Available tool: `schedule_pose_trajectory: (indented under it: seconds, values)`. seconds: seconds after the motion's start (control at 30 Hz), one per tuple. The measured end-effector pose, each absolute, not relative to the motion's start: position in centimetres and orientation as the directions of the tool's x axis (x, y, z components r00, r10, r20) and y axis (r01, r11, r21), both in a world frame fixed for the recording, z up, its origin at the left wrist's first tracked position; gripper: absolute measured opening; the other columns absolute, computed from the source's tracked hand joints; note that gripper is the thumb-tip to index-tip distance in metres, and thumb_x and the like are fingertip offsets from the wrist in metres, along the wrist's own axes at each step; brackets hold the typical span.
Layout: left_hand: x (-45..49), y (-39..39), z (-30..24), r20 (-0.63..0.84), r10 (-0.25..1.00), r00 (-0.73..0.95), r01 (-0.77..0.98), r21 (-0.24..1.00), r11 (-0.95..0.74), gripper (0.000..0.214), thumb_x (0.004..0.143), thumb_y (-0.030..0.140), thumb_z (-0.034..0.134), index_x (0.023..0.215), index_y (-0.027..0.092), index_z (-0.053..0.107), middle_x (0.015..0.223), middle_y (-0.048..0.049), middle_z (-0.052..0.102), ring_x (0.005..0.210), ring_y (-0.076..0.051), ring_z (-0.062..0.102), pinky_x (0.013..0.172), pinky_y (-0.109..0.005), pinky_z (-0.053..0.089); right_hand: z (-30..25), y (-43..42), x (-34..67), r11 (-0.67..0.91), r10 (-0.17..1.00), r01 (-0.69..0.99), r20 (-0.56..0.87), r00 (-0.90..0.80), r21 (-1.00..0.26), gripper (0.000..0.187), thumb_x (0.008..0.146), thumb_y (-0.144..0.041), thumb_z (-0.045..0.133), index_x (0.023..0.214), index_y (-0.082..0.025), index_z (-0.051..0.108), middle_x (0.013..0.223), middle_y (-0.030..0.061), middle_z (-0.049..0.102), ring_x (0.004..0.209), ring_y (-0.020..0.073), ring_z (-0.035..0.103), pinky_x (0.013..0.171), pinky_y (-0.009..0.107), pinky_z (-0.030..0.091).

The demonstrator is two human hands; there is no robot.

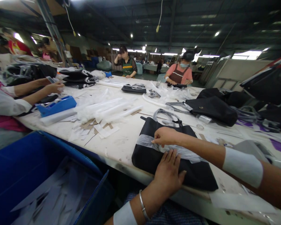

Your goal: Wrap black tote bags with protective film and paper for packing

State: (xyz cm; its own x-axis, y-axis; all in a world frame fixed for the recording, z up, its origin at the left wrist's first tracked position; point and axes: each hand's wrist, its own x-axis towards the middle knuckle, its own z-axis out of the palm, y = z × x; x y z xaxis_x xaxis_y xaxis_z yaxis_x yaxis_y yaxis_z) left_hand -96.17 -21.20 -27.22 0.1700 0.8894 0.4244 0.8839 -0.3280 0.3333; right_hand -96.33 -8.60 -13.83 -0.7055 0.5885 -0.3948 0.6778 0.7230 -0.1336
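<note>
A black handbag [152, 159] lies flat at the table's front edge, its wrapped handles [165, 115] pointing away from me. Across its middle runs a band of thin translucent wrapping [184, 152]. My left hand [170, 172] rests with fingers stretched out on the bag's near half, fingertips at the band's lower edge. Reaching over from the right, my right hand [166, 137] is closed in a pinch at the left part of the band. Its fingertips seem to grip the wrapping, though the fingers partly hide the spot.
A blue bin [61, 140] with white strips stands at lower left. Paper scraps [103, 128], plastic rolls and a blue tape dispenser [57, 106] lie on the white table [117, 147]. More black bags [210, 109] are on the right. Co-workers stand left and across.
</note>
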Motion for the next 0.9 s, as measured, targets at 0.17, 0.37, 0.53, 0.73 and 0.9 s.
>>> schedule_pose_trajectory:
  seconds: [0.17,0.37,0.53,0.73,0.9]
  values:
    - [-96.1,-21.2,-27.5,0.437,0.884,0.166,0.874,0.350,-0.337,0.062,0.096,0.049,0.035,0.143,0.008,0.038,0.151,-0.0151,0.036,0.141,-0.028,0.030,0.116,-0.043,0.028,-15.2,-7.3,-95.2,0.625,0.528,0.687,-0.448,-0.721,-0.370,0.035,0.080,-0.049,0.061,0.066,-0.017,0.065,0.065,0.0052,0.070,0.060,0.0170,0.065,0.054,0.024,0.045]
    - [-96.2,-21.3,-27.4,0.430,0.887,0.169,0.880,0.340,-0.333,0.061,0.097,0.050,0.034,0.143,0.010,0.038,0.152,-0.0145,0.034,0.142,-0.027,0.028,0.117,-0.041,0.026,-15.8,-7.1,-93.0,0.333,0.505,0.667,-0.472,-0.723,-0.667,0.028,0.066,-0.037,0.076,0.081,-0.015,0.067,0.066,0.0002,0.065,0.054,0.0114,0.057,0.053,0.023,0.050]
    - [-96.3,-21.3,-27.0,0.408,0.897,0.170,0.889,0.330,-0.319,0.062,0.097,0.051,0.033,0.144,0.011,0.037,0.153,-0.0141,0.032,0.142,-0.027,0.027,0.117,-0.040,0.025,-15.3,-7.6,-91.3,0.223,0.542,0.645,-0.456,-0.705,-0.731,0.026,0.064,-0.033,0.076,0.080,-0.015,0.066,0.064,-0.0003,0.064,0.059,0.0120,0.059,0.055,0.021,0.049]
    - [-96.2,-21.3,-26.8,0.410,0.895,0.179,0.887,0.325,-0.327,0.062,0.097,0.050,0.034,0.143,0.009,0.037,0.153,-0.0148,0.031,0.143,-0.028,0.025,0.117,-0.042,0.026,-16.1,-7.5,-89.9,0.183,0.561,0.636,-0.452,-0.694,-0.749,0.025,0.066,-0.027,0.073,0.086,-0.015,0.063,0.072,0.0022,0.070,0.066,0.0148,0.065,0.061,0.023,0.051]
    - [-96.2,-21.3,-26.8,0.401,0.901,0.167,0.887,0.338,-0.314,0.062,0.096,0.050,0.035,0.143,0.010,0.037,0.152,-0.0148,0.034,0.142,-0.028,0.026,0.117,-0.043,0.026,-17.4,-7.7,-90.4,0.323,0.625,0.721,-0.435,-0.649,-0.613,0.012,0.075,-0.025,0.066,0.081,-0.016,0.060,0.068,0.0026,0.070,0.065,0.0169,0.067,0.057,0.023,0.050]
